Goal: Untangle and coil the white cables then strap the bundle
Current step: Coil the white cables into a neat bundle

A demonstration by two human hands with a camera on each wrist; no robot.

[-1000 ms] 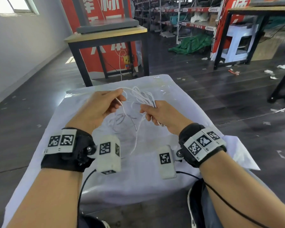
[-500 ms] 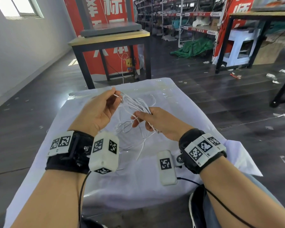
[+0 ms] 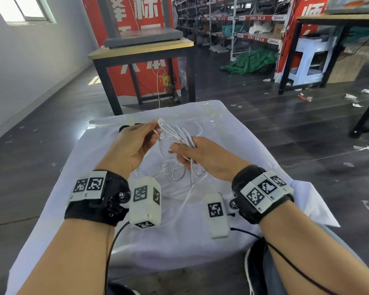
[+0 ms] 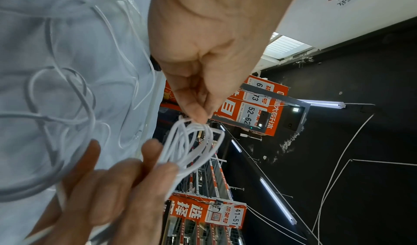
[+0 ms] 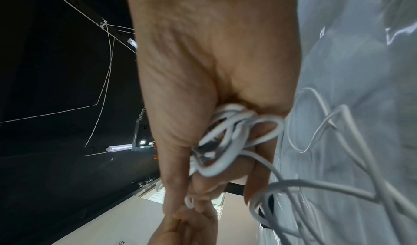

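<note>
Both hands have closed in: left hand (image 3: 132,143) pinches, right hand (image 3: 197,157) grasps white cables (image 3: 175,135).

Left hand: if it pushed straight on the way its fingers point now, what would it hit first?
Probably the white cables: the left hand already pinches their looped ends, fingers aimed right toward the right hand, whose grip holds the same bundle. That hand comes next; depth between them is unclear.
</note>
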